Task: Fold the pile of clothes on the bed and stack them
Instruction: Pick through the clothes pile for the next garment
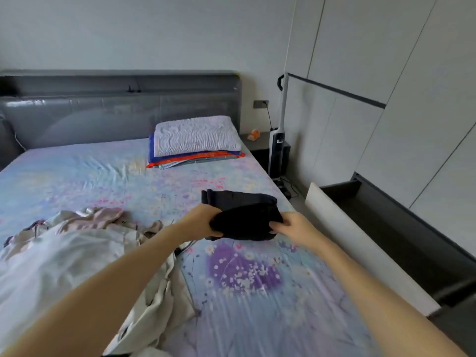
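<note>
Floral bed | left hand, right hand: fingers of both curled round dark folded garment | unfolded pile at left

Clothes pile left of folded garment

So both bare arms are stretched forward, forearms coming in from the bottom corners and angling toward each other. The left hand grips one edge of a dark folded garment. Its thumb lies along the near side, and the other fingers curl into the cloth, mostly hidden. The right hand does the same on the opposite edge, fingertips pinching inward, back of the hand up. Wrists look pretty straight, hands about level, the cloth bunched between the two sets of fingers.
</note>
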`<state>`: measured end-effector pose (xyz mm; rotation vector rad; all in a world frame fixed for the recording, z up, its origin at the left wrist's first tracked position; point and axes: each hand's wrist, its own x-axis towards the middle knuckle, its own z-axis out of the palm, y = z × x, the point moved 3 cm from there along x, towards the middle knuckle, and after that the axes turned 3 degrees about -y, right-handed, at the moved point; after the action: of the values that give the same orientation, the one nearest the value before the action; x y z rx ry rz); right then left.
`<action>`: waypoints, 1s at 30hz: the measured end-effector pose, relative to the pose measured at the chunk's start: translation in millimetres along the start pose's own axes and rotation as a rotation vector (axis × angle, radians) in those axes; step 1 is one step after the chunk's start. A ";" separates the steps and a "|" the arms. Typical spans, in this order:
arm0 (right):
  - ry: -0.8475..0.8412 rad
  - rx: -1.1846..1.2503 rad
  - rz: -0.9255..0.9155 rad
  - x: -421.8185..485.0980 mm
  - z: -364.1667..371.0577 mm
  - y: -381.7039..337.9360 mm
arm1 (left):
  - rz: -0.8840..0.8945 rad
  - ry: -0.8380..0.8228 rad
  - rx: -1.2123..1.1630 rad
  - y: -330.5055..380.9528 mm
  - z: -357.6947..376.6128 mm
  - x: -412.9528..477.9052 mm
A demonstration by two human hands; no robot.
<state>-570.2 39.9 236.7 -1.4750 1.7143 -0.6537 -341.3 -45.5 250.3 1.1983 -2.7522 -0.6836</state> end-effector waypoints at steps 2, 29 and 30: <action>-0.080 0.016 0.074 -12.9 27.5 32.7 | 0.003 -0.138 0.013 -5.6 40.4 -9.9; -0.800 -0.277 0.358 107.8 202.6 224.6 | -0.374 -0.592 -0.172 -168.2 289.4 17.8; -0.731 -0.221 0.355 122.6 204.3 222.4 | -0.440 -0.520 -0.194 -178.7 285.2 29.3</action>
<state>-537.9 -15.1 -83.0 -1.2772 1.4194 0.2565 -305.3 -67.2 -84.9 1.8142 -2.7001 -1.4527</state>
